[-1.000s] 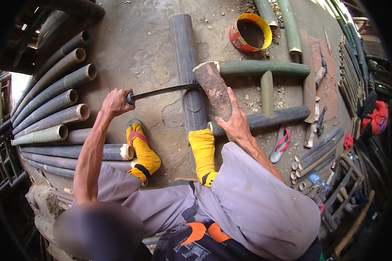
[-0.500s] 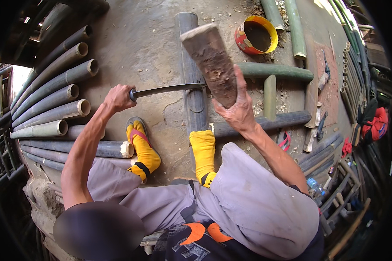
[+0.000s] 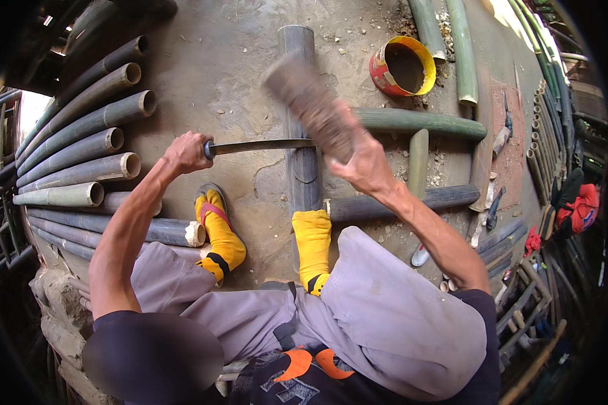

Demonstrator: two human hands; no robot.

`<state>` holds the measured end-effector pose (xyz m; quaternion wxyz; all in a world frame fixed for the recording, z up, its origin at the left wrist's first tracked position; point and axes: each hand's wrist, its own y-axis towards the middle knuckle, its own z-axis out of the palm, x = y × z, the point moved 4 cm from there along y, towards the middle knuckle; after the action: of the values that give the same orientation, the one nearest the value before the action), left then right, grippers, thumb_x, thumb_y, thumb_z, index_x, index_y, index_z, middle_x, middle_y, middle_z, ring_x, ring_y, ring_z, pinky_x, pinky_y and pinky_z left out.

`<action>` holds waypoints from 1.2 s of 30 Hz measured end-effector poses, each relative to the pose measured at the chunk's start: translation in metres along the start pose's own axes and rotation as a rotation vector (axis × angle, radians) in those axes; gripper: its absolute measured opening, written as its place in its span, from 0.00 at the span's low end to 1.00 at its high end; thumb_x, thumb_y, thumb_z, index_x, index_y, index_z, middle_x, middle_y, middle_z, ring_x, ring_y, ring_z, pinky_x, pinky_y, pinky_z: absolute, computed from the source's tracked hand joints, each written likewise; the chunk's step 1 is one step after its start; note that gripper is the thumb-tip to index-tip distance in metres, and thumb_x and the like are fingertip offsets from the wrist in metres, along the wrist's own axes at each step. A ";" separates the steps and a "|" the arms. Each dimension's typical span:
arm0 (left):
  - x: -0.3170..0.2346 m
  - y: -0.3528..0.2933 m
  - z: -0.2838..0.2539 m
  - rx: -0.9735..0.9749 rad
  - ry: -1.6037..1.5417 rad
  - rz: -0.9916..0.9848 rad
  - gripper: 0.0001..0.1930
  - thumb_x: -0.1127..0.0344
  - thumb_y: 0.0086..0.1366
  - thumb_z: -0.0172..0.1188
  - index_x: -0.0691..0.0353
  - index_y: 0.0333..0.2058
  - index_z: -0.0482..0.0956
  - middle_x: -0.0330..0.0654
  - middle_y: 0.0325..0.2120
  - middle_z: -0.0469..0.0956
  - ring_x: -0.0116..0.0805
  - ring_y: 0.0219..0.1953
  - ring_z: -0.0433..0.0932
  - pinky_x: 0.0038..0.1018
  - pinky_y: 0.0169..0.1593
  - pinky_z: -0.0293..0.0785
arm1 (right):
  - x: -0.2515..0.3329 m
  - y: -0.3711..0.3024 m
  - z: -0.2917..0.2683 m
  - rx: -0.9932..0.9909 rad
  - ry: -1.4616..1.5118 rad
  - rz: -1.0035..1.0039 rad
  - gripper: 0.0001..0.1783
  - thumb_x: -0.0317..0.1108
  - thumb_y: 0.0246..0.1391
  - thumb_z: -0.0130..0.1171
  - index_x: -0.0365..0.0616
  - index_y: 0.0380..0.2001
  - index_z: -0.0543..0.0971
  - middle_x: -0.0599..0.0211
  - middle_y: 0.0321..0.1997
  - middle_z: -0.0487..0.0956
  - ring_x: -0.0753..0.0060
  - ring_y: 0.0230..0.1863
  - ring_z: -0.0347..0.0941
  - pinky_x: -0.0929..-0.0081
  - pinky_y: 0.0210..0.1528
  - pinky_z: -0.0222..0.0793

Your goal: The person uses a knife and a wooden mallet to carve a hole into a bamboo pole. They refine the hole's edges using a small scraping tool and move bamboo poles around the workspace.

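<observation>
My left hand (image 3: 188,152) is wrapped round the handle of a machete (image 3: 263,146). Its blade lies across a dark bamboo pole (image 3: 305,179) that runs away from me along the ground. A rough wooden block (image 3: 321,115) is gripped at its near end by my right hand (image 3: 366,162); it is smeared by motion and tilts to the left above the pole. The block hides the blade's tip. My foot in a yellow sock (image 3: 312,239) rests on the near end of the pole, and the other foot, in a sandal (image 3: 213,196), stands to its left.
Cut bamboo poles (image 3: 101,145) lie fanned out at the left. A green bamboo pole (image 3: 419,123) and a dark one (image 3: 412,202) lie to the right. Beyond them stands a yellow-and-red bucket (image 3: 388,71) with dark contents. A wooden plank (image 3: 483,155) is farther right.
The wooden block has swung left and tilted more, with my right hand moving slightly nearer. The machete's handle end has dropped a little toward me; its blade stays across the pole.
</observation>
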<state>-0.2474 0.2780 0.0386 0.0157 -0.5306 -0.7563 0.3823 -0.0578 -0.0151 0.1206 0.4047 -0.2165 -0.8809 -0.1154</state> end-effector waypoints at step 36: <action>0.011 -0.008 0.023 0.071 0.025 -0.079 0.10 0.65 0.41 0.60 0.59 0.26 0.80 0.51 0.22 0.80 0.53 0.29 0.80 0.42 0.37 0.76 | 0.046 0.033 -0.019 -0.185 0.309 0.011 0.56 0.36 0.41 0.68 0.55 0.70 0.47 0.39 0.64 0.65 0.53 0.61 0.68 0.62 0.59 0.67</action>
<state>-0.2683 0.2728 0.0234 0.0591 -0.5040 -0.7625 0.4014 -0.0564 0.0196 0.1691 0.5143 -0.2372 -0.7926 -0.2258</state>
